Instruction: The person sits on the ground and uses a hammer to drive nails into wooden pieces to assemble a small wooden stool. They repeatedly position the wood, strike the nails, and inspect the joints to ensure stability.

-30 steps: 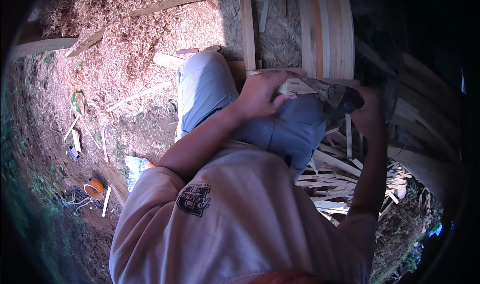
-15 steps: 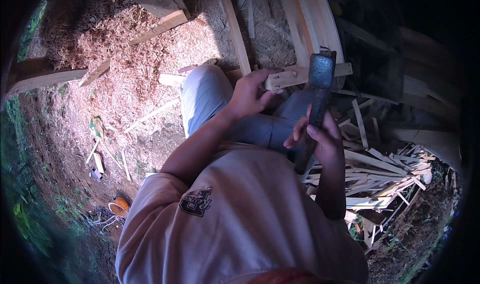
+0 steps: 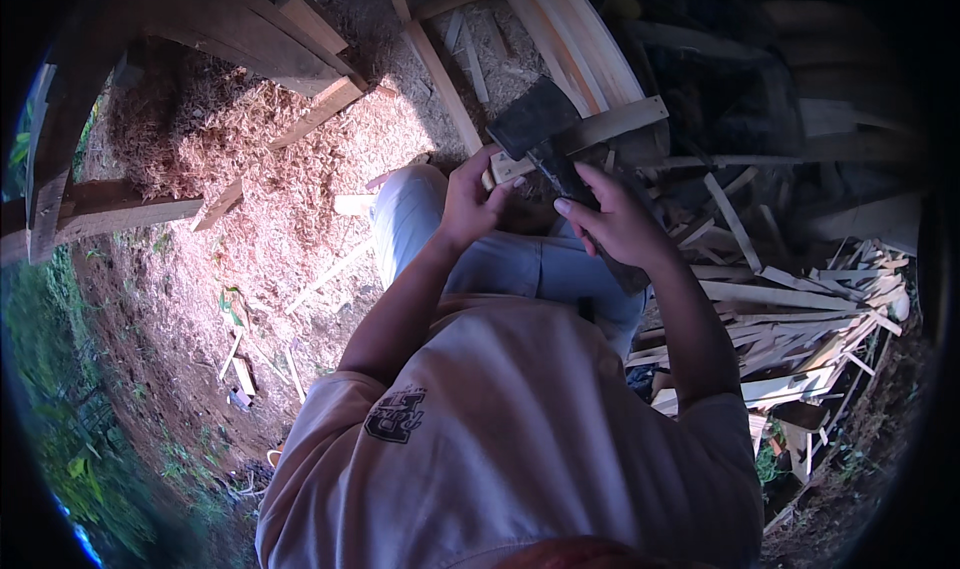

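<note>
Pale wooden strip (image 3: 628, 122) lies just beyond the lap (image 3: 500, 271), its left end pinched in the left hand's (image 3: 474, 199) grip; the right hand's (image 3: 618, 219) grip is wrapped around a dark hammer (image 3: 535, 121). A clean strike probably needs it square, fingertips clear.

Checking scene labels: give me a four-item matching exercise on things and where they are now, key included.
1 tool
2 board
3 stick heap
4 shavings

A picture's right, beyond the right forearm
B in the right hand
C picture's left, partly sunlit
D one end in the left hand

Pairs: 1-B, 2-D, 3-A, 4-C
</note>
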A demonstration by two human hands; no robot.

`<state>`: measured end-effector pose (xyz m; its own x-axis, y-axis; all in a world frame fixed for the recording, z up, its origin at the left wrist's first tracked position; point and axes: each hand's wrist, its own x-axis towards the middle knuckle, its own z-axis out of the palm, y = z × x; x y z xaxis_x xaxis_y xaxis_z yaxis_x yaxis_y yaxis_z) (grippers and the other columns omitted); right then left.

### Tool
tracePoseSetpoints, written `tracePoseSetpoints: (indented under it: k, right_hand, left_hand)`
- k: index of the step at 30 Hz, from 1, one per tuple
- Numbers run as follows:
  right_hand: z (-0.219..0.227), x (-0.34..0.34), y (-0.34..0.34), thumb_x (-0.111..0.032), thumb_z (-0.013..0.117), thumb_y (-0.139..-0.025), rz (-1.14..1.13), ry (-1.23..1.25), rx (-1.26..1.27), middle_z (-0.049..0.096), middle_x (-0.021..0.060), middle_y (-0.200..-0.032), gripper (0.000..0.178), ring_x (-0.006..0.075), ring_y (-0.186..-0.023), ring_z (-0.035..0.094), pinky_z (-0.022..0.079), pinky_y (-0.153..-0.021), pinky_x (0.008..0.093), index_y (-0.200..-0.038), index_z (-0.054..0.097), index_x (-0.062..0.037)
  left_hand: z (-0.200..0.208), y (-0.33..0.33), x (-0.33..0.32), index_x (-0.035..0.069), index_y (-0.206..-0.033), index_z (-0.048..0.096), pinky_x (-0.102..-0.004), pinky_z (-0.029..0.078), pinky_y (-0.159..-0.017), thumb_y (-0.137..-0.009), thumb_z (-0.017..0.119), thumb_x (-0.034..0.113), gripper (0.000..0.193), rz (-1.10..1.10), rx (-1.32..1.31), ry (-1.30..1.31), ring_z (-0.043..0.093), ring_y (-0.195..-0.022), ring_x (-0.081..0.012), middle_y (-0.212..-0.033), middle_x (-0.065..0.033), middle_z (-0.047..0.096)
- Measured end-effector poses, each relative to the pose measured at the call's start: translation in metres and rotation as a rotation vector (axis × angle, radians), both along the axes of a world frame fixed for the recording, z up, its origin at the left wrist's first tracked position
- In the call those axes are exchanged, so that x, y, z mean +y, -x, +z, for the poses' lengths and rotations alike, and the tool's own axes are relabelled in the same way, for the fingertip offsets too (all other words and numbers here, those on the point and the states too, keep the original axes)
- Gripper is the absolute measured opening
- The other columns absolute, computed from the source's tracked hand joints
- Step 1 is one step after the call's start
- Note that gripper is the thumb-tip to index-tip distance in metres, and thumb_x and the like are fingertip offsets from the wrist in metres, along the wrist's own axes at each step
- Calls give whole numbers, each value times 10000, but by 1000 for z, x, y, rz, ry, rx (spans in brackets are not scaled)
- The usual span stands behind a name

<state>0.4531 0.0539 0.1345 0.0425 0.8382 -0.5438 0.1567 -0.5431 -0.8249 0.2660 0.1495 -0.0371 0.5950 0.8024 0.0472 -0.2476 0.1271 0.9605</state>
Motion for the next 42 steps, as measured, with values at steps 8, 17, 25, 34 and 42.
tracePoseSetpoints:
  k: [8,17,25,34,42]
  right_hand:
    - [2,-2,0,-145,651,-1066,-48,-29,-49,573,-12,-735,436,61,-538,529,438,-507,244,-1464,512,-38]
    - [20,-41,20,-123,691,-1034,-266,-317,-381,643,28,-764,460,99,-586,617,498,-547,283,-1432,510,19]
    - [7,-81,54,-167,680,-1018,-6,-277,-698,721,308,-1086,515,493,-990,723,568,-840,519,-1449,491,43]
    - [28,-61,77,-207,646,-1058,-24,-212,-857,689,301,-938,291,498,-883,708,539,-748,532,-1167,568,51]
    - [50,-54,82,-200,646,-1056,-88,-279,-868,711,309,-1014,373,509,-964,711,549,-783,528,-1292,537,68]
  left_hand:
    - [9,-6,4,3,-1346,644,-325,556,-954,-946,742,40,413,30,133,-246,729,-1092,-177,-1145,-144,763]
    - [23,-4,5,-21,-1373,608,-351,540,-1001,-962,732,58,436,10,178,-215,711,-1158,-211,-1191,-181,750]
    - [29,0,5,85,-1371,657,-387,572,-957,-894,792,88,495,101,223,-328,740,-1154,-357,-1216,-192,751]
    - [29,2,9,88,-1391,649,-366,573,-914,-857,736,22,545,39,212,-303,762,-1080,-281,-1174,-155,767]
    - [22,3,8,88,-1369,655,-378,589,-878,-862,775,72,522,66,253,-327,772,-1060,-306,-1153,-156,768]
